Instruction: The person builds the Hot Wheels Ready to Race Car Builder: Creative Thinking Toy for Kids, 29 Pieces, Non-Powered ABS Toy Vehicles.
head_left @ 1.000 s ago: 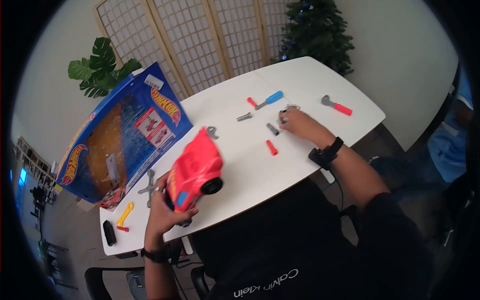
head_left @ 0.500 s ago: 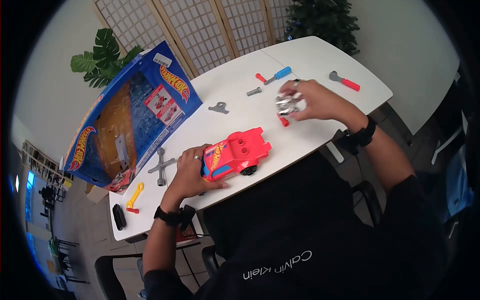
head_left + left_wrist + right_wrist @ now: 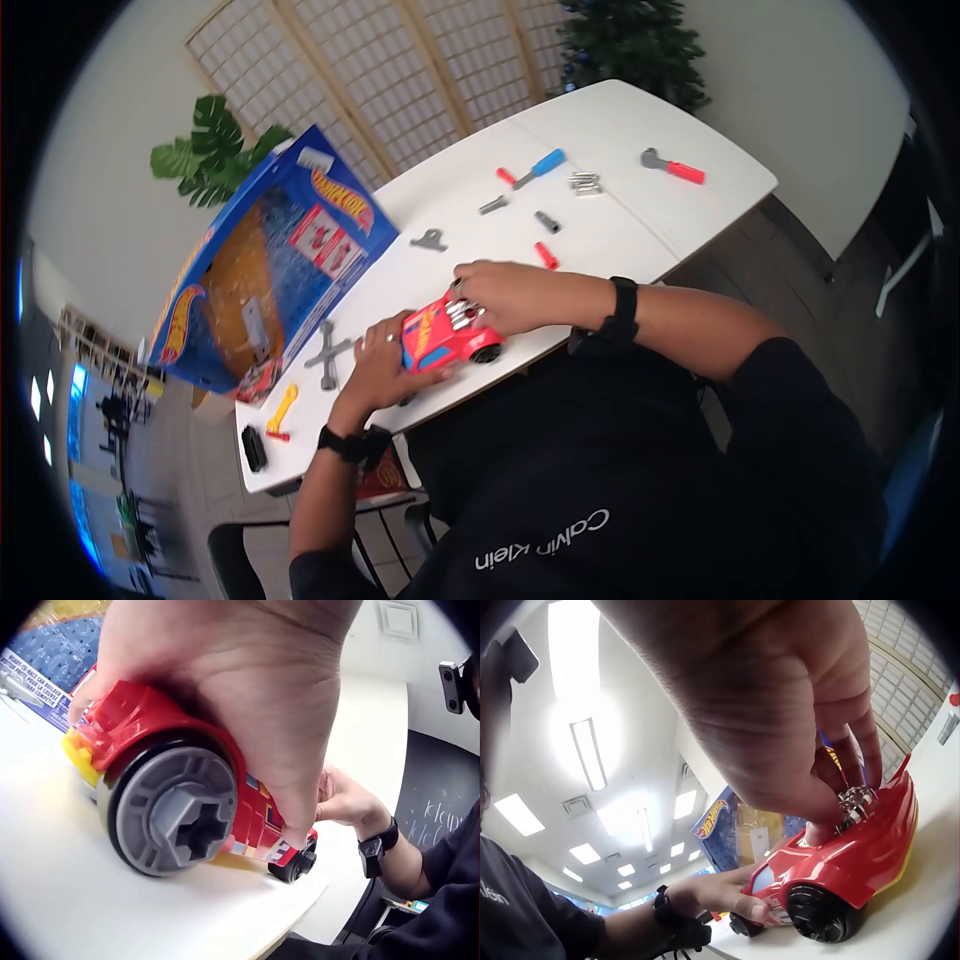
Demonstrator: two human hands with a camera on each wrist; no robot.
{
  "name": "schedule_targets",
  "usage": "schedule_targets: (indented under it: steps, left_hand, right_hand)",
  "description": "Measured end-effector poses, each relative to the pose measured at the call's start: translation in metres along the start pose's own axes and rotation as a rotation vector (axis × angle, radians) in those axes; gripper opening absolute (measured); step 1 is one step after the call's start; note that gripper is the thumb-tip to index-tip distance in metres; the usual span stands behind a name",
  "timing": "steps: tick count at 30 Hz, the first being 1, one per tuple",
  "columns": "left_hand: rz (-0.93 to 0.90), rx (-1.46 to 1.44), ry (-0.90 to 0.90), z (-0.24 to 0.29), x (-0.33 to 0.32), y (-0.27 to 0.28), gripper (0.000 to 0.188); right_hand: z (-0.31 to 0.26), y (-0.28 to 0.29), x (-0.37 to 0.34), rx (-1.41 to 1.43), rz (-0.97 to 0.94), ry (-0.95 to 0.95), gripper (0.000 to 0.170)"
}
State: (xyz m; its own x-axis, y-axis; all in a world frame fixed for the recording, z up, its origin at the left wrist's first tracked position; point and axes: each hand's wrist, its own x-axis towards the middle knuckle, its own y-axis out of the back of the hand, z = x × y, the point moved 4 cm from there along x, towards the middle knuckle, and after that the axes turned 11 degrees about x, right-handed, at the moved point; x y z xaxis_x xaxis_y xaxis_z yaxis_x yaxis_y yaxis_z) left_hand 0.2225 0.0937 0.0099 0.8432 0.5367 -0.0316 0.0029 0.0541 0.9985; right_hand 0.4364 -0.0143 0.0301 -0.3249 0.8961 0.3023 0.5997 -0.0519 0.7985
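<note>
The red toy car (image 3: 425, 337) stands on its wheels near the table's front edge. My left hand (image 3: 372, 372) grips its front end; in the left wrist view that hand (image 3: 240, 697) lies over the body above a grey-hubbed wheel (image 3: 176, 814). A silver engine-like piece (image 3: 463, 316) is at the top of the car's rear part, and my right hand (image 3: 515, 298) holds it from the side. The right wrist view shows the thumb and fingers of my right hand (image 3: 780, 712) around the silver piece (image 3: 857, 804), low against the red body (image 3: 862, 859). Its underside is hidden.
Behind the car on the white table (image 3: 640, 240) lie a grey bracket (image 3: 430, 240), grey and red bolts, a blue screwdriver (image 3: 545, 165), another silver piece (image 3: 585, 183) and a red-handled tool (image 3: 683, 173). A blue box (image 3: 290, 250), grey cross wrench (image 3: 327, 355) and yellow wrench (image 3: 284, 408) are at left.
The car has come down from the air onto the table, held by my left hand. My right hand has carried the silver piece leftward from the table's right part to the car's rear.
</note>
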Motion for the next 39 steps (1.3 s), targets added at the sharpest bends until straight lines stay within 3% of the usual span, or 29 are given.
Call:
schedule_targets:
  steps: [2,3,4,5,6,8,9,11,12,15,19,21,22,24,27,32,34,39]
  left_hand:
    - [0.048,-0.013,-0.012,-0.006,-0.001,0.007,0.125]
    - [0.054,-0.016,-0.01,-0.016,0.002,0.015,0.125]
    - [0.185,-0.116,-0.053,-0.027,0.003,0.028,0.121]
    - [0.302,-0.218,-0.09,-0.03,0.0,0.037,0.117]
    - [0.288,-0.225,-0.045,-0.012,-0.003,0.056,0.107]
    - [0.172,-0.287,-0.087,0.018,0.006,0.064,0.102]
    - [0.177,-0.174,-0.132,0.029,0.012,0.059,0.095]
    - [0.187,-0.065,-0.163,0.053,0.023,0.055,0.091]
    - [0.189,0.042,-0.202,0.061,0.028,0.053,0.087]
    - [0.189,-0.037,-0.271,0.063,0.039,0.04,0.077]
    - [0.175,-0.339,-0.182,0.056,0.043,0.023,0.063]
    - [0.232,-0.365,-0.14,0.053,0.04,0.018,0.063]
    - [0.274,-0.373,-0.127,0.051,0.039,0.018,0.064]
    - [0.337,-0.374,-0.12,0.045,0.038,0.013,0.058]
    - [0.363,-0.428,-0.145,0.044,0.037,0.01,0.054]
    - [0.376,-0.465,-0.08,0.045,0.032,0.009,0.051]
    - [0.399,-0.458,-0.086,0.04,0.033,0.004,0.05]
    - [0.409,-0.429,-0.089,0.041,0.033,0.006,0.05]
  right_hand:
    - [0.011,0.017,-0.013,0.146,0.186,0.062,0.031]
    - [0.021,0.037,-0.021,0.122,0.366,0.016,0.034]
    - [0.036,0.061,-0.033,0.105,0.538,-0.03,0.038]
    - [0.059,0.08,-0.042,0.007,0.597,-0.099,0.037]
    - [0.083,0.095,-0.052,-0.082,0.653,-0.178,0.037]
    - [0.117,0.102,-0.064,-0.16,0.511,-0.437,0.036]
    - [0.122,0.098,-0.066,-0.153,0.504,-0.435,0.036]
    - [0.139,0.086,-0.058,-0.191,0.304,-0.603,0.03]
    - [0.149,0.083,-0.055,-0.191,0.294,-0.583,0.03]
    - [0.166,0.071,-0.056,-0.259,0.275,-0.63,0.024]
    - [0.135,0.092,-0.051,-0.245,0.388,-0.486,0.016]
    - [0.074,0.108,-0.034,0.153,0.462,-0.354,0.015]
    - [0.052,0.11,-0.026,0.152,0.447,-0.337,0.015]
    - [0.012,0.103,-0.007,0.342,0.265,-0.091,0.017]
    - [-0.01,0.085,0.011,0.04,0.11,0.142,0.023]
    - [-0.015,0.058,0.03,0.051,-0.065,0.017,0.025]
    - [-0.02,0.05,0.032,-0.14,-0.11,-0.037,0.025]
    - [-0.038,0.056,0.034,-0.329,-0.029,0.066,0.026]
